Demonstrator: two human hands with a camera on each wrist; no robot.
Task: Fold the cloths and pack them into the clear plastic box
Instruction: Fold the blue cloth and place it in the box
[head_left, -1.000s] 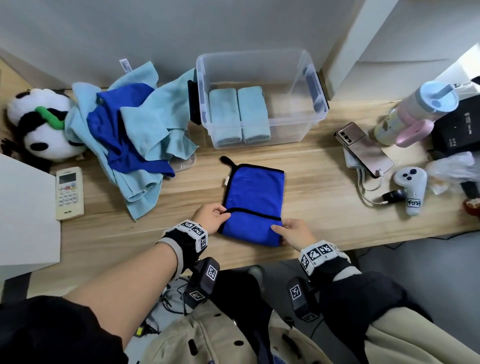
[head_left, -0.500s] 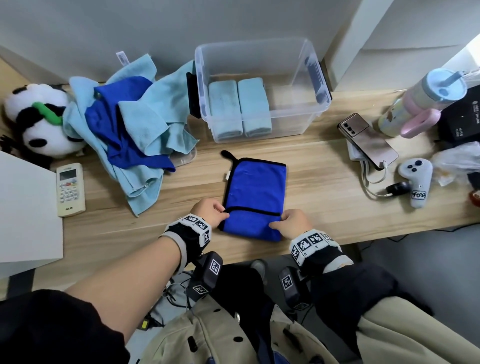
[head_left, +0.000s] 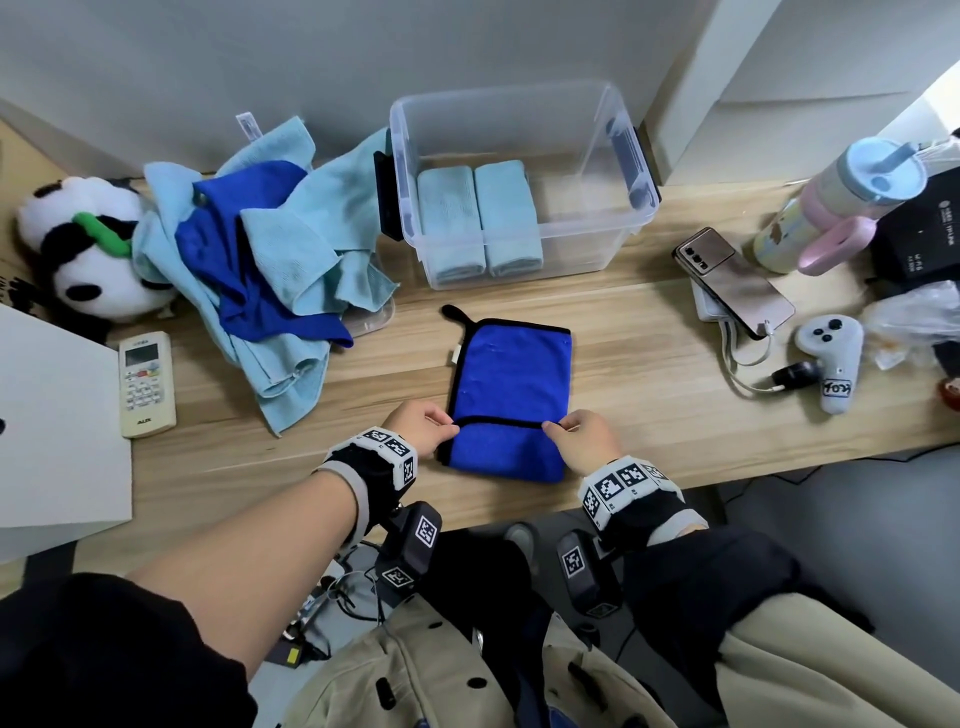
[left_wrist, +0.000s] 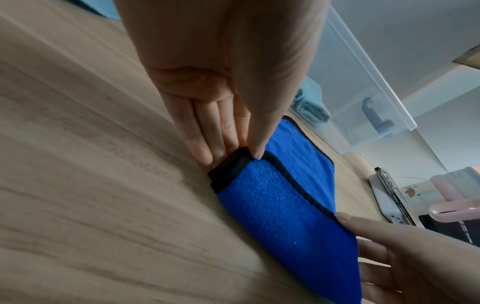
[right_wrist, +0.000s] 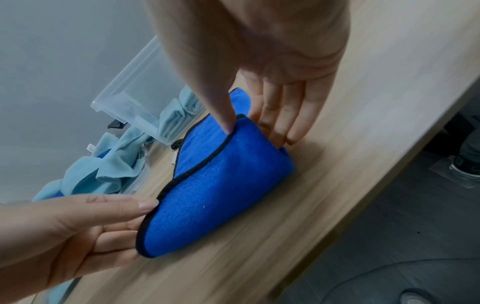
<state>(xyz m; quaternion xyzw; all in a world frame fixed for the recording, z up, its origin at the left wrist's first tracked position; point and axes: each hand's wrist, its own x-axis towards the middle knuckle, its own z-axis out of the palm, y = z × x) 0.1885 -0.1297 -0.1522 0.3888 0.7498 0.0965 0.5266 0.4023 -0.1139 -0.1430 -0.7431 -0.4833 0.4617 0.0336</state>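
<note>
Blue cloth (head_left: 511, 374): fleece, black piping, near end folded over; flat at near table (head_left: 649, 395) edge. Left hand (head_left: 420, 427) & right hand (head_left: 589, 436) pinching fold corners. Clear plastic box (head_left: 618, 156) beyond, w/ two light-blue rolled cloths (head_left: 478, 218).

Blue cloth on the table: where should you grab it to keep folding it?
Probably the two ends of the folded black-trimmed edge of the blue cloth, from the near side. The flap lies doubled there, so a thumb goes on top and fingers slip under, as the left hand and right hand pinch it.
</note>
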